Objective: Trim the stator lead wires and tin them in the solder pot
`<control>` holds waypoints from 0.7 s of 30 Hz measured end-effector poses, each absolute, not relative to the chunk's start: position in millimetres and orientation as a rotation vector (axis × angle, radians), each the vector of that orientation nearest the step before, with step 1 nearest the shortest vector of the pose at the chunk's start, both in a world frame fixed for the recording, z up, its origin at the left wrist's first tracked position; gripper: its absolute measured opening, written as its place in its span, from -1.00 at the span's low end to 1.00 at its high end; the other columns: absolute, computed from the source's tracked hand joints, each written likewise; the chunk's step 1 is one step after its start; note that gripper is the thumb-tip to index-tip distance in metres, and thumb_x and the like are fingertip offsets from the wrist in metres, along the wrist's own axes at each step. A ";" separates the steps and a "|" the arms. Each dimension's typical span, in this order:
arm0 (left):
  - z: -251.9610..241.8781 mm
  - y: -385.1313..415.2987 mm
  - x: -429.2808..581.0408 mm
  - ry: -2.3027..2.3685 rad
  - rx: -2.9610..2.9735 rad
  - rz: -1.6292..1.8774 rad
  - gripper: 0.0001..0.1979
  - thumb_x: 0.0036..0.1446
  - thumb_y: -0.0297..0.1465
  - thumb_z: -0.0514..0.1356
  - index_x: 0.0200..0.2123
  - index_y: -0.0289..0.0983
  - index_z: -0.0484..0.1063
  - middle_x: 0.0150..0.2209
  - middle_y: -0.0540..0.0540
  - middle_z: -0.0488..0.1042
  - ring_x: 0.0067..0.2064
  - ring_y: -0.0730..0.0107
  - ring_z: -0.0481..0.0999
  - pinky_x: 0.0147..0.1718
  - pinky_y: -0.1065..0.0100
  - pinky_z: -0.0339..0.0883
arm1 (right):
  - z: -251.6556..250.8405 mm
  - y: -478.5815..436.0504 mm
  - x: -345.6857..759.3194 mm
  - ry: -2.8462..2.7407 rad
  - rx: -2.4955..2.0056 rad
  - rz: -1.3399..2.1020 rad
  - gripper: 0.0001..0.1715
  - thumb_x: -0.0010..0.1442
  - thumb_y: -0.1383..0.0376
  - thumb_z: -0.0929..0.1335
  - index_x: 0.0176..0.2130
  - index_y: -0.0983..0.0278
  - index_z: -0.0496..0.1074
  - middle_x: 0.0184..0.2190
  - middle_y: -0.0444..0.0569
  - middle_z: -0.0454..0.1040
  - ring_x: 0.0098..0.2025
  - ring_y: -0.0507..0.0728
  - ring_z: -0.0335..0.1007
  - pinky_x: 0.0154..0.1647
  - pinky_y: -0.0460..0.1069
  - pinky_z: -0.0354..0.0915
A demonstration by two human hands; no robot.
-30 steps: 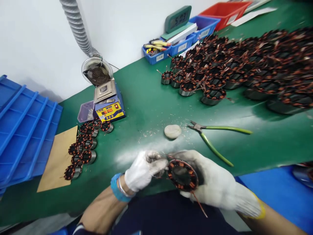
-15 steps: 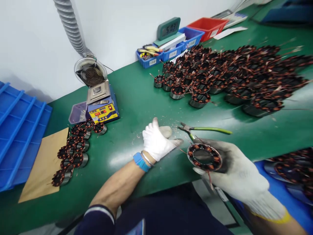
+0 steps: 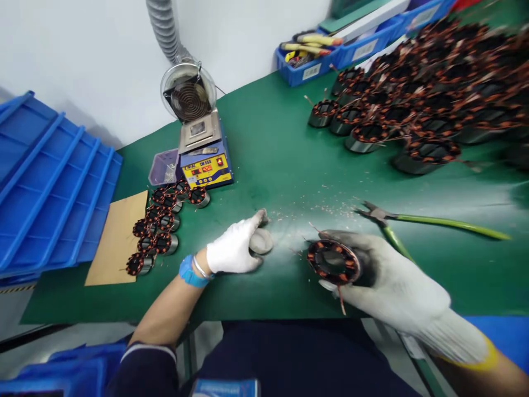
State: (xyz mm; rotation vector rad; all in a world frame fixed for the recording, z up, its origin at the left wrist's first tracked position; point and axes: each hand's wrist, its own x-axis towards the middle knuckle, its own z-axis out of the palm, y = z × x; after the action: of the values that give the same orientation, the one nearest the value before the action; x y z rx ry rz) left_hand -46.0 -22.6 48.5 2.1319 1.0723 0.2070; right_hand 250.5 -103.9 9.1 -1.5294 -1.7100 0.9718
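Note:
My right hand (image 3: 392, 275), in a white glove with dark-stained fingers, is closed around a motor stator (image 3: 334, 263). The stator's copper-wound ring faces left, and loose wire ends stick out above and below. My left hand (image 3: 235, 247), also gloved, curls its fingers and thumb around a small round greyish dish (image 3: 261, 241) on the green table. Diagonal cutters (image 3: 384, 215) with green handles lie jaws-left beyond my right hand. Small copper wire clippings (image 3: 330, 208) are scattered by the jaws.
Many wound stators (image 3: 413, 116) stand at the back right. More stators (image 3: 163, 220) sit at left, near brown cardboard (image 3: 119, 237). A solder pot (image 3: 206, 165) with a fan (image 3: 188, 94) stands behind them. Blue crates (image 3: 53, 187) lean at far left; a blue bin (image 3: 301, 69) holds yellow-handled tools.
My left hand has moved left and now curls around the small dish. My right hand still holds the stator. The view has shifted, so the cutters appear farther right.

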 end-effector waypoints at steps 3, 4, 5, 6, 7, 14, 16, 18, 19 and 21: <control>48.5 -32.9 -56.1 1.237 2.010 0.250 0.33 -0.29 -0.17 0.56 0.47 -0.37 -0.03 0.47 -0.51 0.09 0.47 -0.31 0.16 0.43 -0.21 0.09 | 11.2 -94.9 234.3 -1.790 -1.611 0.900 -0.28 0.03 0.04 0.50 0.17 0.07 0.40 0.08 0.07 0.60 0.03 0.43 0.62 0.04 0.34 0.57; 47.1 -37.6 -56.4 1.312 1.956 0.290 0.39 -0.36 -0.10 0.59 0.46 -0.37 -0.01 0.47 -0.52 0.09 0.47 -0.33 0.15 0.44 -0.23 0.08 | 13.1 -92.6 229.8 -1.830 -1.644 0.877 -0.26 0.01 0.05 0.50 0.17 0.08 0.40 0.07 0.08 0.61 0.02 0.46 0.63 0.01 0.37 0.57; 45.1 -42.5 -55.9 1.377 1.908 0.327 0.41 -0.40 -0.06 0.60 0.45 -0.36 0.01 0.46 -0.52 0.10 0.47 -0.34 0.16 0.44 -0.25 0.07 | 15.4 -90.6 225.9 -1.867 -1.673 0.862 -0.25 0.00 0.08 0.50 0.17 0.09 0.40 0.06 0.09 0.62 0.01 0.48 0.63 -0.03 0.38 0.58; 42.6 -47.4 -54.9 1.430 1.873 0.358 0.41 -0.42 -0.05 0.61 0.44 -0.36 0.03 0.45 -0.52 0.12 0.46 -0.34 0.17 0.43 -0.26 0.07 | 17.9 -88.9 222.6 -1.899 -1.691 0.858 -0.26 0.00 0.10 0.50 0.17 0.10 0.40 0.06 0.10 0.62 0.00 0.49 0.63 -0.05 0.39 0.58; 39.8 -51.9 -53.8 1.470 1.850 0.382 0.39 -0.43 -0.05 0.61 0.43 -0.36 0.06 0.44 -0.52 0.15 0.45 -0.34 0.19 0.43 -0.26 0.08 | 20.2 -87.5 219.9 -1.923 -1.694 0.860 -0.27 0.00 0.12 0.50 0.16 0.11 0.41 0.06 0.11 0.62 -0.01 0.50 0.63 -0.07 0.40 0.58; 30.9 -61.8 -51.0 1.564 1.832 0.477 0.00 -0.28 -0.18 0.59 0.24 -0.30 0.34 0.24 -0.36 0.45 0.27 -0.24 0.46 0.30 -0.15 0.31 | 19.2 -83.0 214.6 -1.929 -1.577 0.844 -0.30 0.04 0.10 0.48 0.15 0.17 0.37 0.06 0.14 0.61 0.01 0.40 0.63 -0.01 0.28 0.58; 33.6 -58.7 -49.2 1.547 1.874 0.453 -0.23 -0.19 -0.20 0.56 0.11 -0.28 0.45 0.12 -0.29 0.54 0.16 -0.20 0.54 0.20 -0.10 0.41 | 17.2 -81.8 214.2 -1.946 -1.522 0.834 -0.27 0.02 0.09 0.48 0.16 0.16 0.36 0.06 0.12 0.60 0.01 0.38 0.63 0.00 0.24 0.57; 37.4 -54.5 -45.7 1.531 1.953 0.421 -0.37 -0.09 -0.19 0.52 0.05 -0.27 0.50 0.03 -0.25 0.58 0.07 -0.15 0.58 0.12 -0.07 0.47 | 17.3 -80.0 212.2 -1.983 -1.479 0.852 -0.25 0.01 0.12 0.48 0.18 0.16 0.37 0.06 0.10 0.58 0.02 0.37 0.62 -0.01 0.20 0.57; 39.3 -52.2 -43.5 1.524 2.002 0.402 -0.38 -0.06 -0.18 0.50 0.06 -0.27 0.50 0.01 -0.25 0.58 0.05 -0.14 0.59 0.10 -0.06 0.48 | 18.0 -78.8 210.7 -2.006 -1.466 0.865 -0.25 0.00 0.13 0.48 0.18 0.16 0.38 0.06 0.09 0.57 0.01 0.36 0.62 -0.03 0.18 0.57; 42.6 -48.1 -38.8 1.505 2.093 0.341 -0.37 -0.01 -0.18 0.46 0.12 -0.28 0.49 0.00 -0.25 0.56 0.03 -0.12 0.59 0.06 -0.06 0.49 | 20.5 -76.4 207.1 -2.059 -1.461 0.889 -0.29 -0.01 0.16 0.47 0.16 0.14 0.42 0.05 0.08 0.56 -0.03 0.34 0.63 -0.08 0.16 0.57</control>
State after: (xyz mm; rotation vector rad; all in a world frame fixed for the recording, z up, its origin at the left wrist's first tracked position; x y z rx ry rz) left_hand -38.8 -48.1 42.6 2.0928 1.5046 0.3405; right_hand 207.1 -76.4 20.5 -1.4607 -2.0588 0.8889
